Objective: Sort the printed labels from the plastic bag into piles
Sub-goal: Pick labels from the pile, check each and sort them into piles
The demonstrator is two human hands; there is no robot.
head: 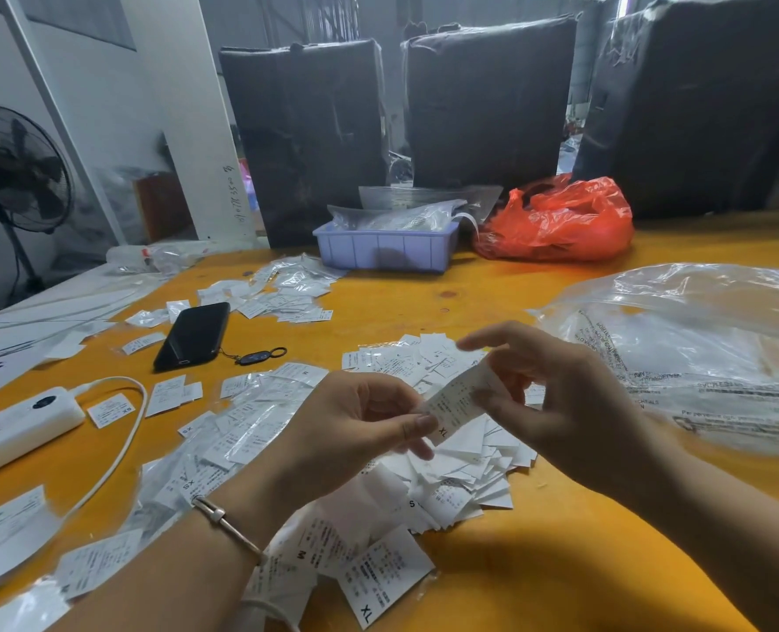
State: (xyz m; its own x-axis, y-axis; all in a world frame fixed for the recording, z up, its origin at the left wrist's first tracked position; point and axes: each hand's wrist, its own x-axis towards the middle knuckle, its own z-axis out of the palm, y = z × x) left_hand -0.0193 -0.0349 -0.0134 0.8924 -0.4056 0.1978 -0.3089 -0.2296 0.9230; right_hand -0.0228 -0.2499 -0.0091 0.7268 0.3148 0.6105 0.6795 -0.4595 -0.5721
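Note:
Both of my hands hold one white printed label marked XL above the yellow table. My left hand pinches its lower end between thumb and fingers. My right hand pinches its upper end, index finger stretched out. Below them lies a heap of white labels. Another XL label lies near the front, with M labels beside it. Labels in small clear sleeves are spread to the left, some marked XS. A large clear plastic bag lies at the right.
A black phone with a key fob lies at the left. A white power bank with a cable sits at the left edge. At the back stand a lilac tray, a red plastic bag and dark wrapped bales.

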